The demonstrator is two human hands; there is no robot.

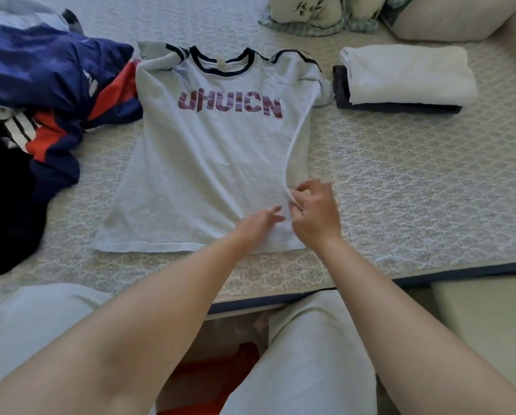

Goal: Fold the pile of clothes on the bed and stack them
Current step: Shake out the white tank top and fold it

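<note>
Both my arms reach in from the bottom of the frame and meet just right of centre, over the lower right part of the t-shirt (203,163). My right hand (315,212) is curled, pinching the shirt's raised right side edge between thumb and fingers, so that edge stands up as a thin ridge running toward the sleeve. My left hand (258,220) lies just beside it with straight fingers, pressing flat on the fabric near the hem. The shirt is spread face up on the bed (400,181), mid-frame, collar toward the top. The unfolded pile of clothes (47,94) sits at the left, touching the shirt's shoulder. The folded stack (406,76), white on dark, is upper right.
</note>
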